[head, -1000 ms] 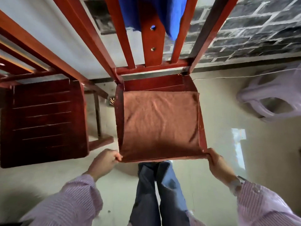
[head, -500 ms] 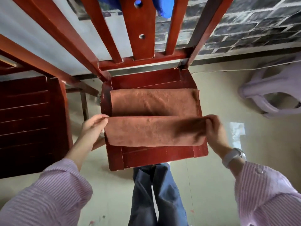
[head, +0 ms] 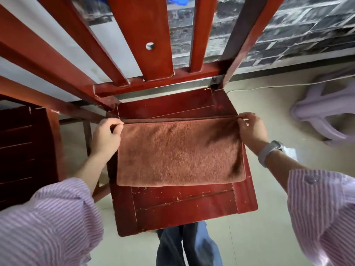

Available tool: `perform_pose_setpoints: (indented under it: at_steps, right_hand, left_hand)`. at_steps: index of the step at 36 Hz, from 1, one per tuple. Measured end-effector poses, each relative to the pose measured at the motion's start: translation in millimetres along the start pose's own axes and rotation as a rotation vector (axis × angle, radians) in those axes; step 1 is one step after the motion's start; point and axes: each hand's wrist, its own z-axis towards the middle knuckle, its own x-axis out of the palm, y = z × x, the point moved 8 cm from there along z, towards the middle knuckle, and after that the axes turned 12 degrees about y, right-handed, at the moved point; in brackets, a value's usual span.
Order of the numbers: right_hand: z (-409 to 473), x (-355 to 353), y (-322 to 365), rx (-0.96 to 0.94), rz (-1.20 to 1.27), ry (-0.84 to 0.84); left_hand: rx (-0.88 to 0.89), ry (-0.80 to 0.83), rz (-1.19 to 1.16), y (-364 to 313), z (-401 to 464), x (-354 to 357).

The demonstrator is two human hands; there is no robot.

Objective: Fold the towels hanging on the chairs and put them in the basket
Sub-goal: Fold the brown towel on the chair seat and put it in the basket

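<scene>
While the brown towel [head: 178, 152] lies folded in half on the seat of the red wooden chair [head: 184, 204], both hands sit at its far corners. Left to right:

- second dark-red chair [head: 25, 150] at the left edge, just beside the main one, seat slats visible
- left hand [head: 106, 135] at the towel's far-left corner — thumb and fingers curled, pinching the doubled edge
- towel covers the middle of the seat; folded edge faces the near side, open edges line up along the far side toward the backrest; bare wood shows in front of and behind it
- a scrap of blue cloth [head: 177, 0] hangs at the top of the backrest, mostly out of frame
- right hand [head: 250, 128] at the far-right corner — fingertips pinching the towel edge, pale watch [head: 269, 150] on the wrist
- lilac plastic stool [head: 326, 120] on the floor, well apart to the right

Striped pink sleeves on both arms, jeans below the seat. No basket in view.
</scene>
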Motion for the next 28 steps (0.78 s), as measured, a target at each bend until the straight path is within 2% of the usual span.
perform_pose_setpoints:
  at_steps: [5,8,18,20,25,28]
  right_hand:
    - [-4.8,-5.3,8.9,-0.083,-0.058,-0.040]
    - [-8.1,-7.0,15.2,-0.146,-0.143,-0.041]
    - [-3.0,-2.7,18.7,-0.222,-0.271,0.128]
    - [1.1,-5.7,18.0,-0.204,-0.279,0.118]
    - [2.7,-15.7,16.6,-0.144,-0.224,0.098]
    - [-6.4,-28.2,17.6,-0.124,-0.180,0.084]
  left_hand:
    - [0.189,0.078,0.197,-18.6,3.7,-1.0]
    - [0.243,0.128,0.349,-27.1,2.5,-1.2]
    - [0.230,0.351,0.579,-34.0,19.6,2.4]
    - [0.212,0.348,0.556,-34.2,23.1,-1.0]
    - [0.110,0.269,0.317,-37.1,15.3,-20.8]
    - [0.143,0.267,0.238,-46.5,-2.2,-31.0]
